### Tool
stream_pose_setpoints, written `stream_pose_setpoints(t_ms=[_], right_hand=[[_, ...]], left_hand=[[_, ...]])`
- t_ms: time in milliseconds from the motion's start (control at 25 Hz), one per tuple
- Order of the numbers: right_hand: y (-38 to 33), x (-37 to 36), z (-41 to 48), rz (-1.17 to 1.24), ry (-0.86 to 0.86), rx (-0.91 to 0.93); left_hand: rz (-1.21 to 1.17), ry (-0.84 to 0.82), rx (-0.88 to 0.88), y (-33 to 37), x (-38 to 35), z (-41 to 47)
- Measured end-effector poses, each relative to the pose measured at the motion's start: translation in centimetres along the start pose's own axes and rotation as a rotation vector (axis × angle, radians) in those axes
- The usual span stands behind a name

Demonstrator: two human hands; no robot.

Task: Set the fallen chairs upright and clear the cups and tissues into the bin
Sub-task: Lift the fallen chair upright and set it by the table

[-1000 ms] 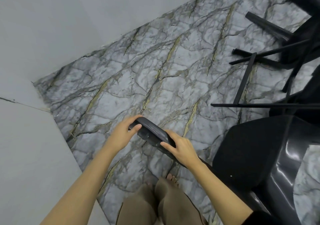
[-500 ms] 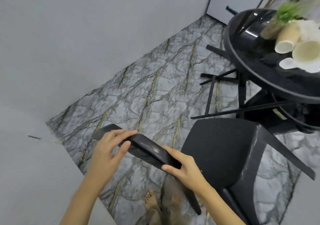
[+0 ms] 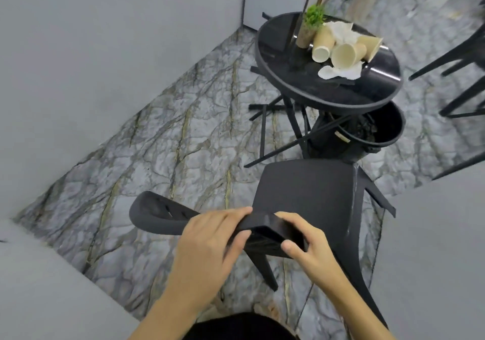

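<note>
The chair (image 3: 309,195) has risen upright, both hands (image 3: 252,245) clamped on its backrest edge, bare floor (image 3: 157,156) leftward.

Black moulded-plastic chair (image 3: 307,195): matt, faintly textured seat; scuffed sheen noted on right edge. Round black table top (image 3: 286,51), far: glossy, reflective. Beige paper cups (image 3: 341,51): matt. White tissues (image 3: 341,72): crumpled, soft. Grey veined marble-look floor (image 3: 183,150): smooth.

The round table (image 3: 283,38) hides most of the bin (image 3: 388,132); its contents are unclear.
</note>
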State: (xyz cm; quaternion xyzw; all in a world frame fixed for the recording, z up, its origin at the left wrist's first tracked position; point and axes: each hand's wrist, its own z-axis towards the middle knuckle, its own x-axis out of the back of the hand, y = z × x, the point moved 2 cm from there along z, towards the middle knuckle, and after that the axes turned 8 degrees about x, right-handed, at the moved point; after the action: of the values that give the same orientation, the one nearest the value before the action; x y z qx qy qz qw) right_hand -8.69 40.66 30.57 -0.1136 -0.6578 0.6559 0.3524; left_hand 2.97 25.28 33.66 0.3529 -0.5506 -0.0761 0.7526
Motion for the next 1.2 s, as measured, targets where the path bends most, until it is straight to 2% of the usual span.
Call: stream_pose_setpoints(t_ms=[200,440,600,680,960,1080,1200], right_hand=[[-1.0,3.6,-3.3,-0.023,0.185,0.020],[-0.7,7.0,-6.0,0.026,0.311,0.047],[-0.1,7.8,-6.3,0.051,0.348,0.052],[0.0,7.9,-6.0,0.065,0.433,0.060],[-0.2,8.6,-4.0,0.129,0.624,0.111],[-0.9,9.6,-2.9,0.162,0.660,0.161],[-0.9,10.4,-1.8,0.189,0.684,0.188]], left_hand=[[0.060,-0.117,-0.153,4.5,-1.0,-0.9],[-0.002,-0.328,-0.058,-0.5,0.4,-1.2],[-0.062,-0.237,-0.084,-1.3,-0.7,-0.7],[-0.060,-0.169,-0.124,-1.1,-1.3,-0.6],[-0.098,-0.101,-0.181,-0.3,-0.5,3.2],[-0.090,-0.080,-0.243,0.4,-0.3,4.7],[-0.007,-0.035,-0.376,1.3,0.0,5.2]])
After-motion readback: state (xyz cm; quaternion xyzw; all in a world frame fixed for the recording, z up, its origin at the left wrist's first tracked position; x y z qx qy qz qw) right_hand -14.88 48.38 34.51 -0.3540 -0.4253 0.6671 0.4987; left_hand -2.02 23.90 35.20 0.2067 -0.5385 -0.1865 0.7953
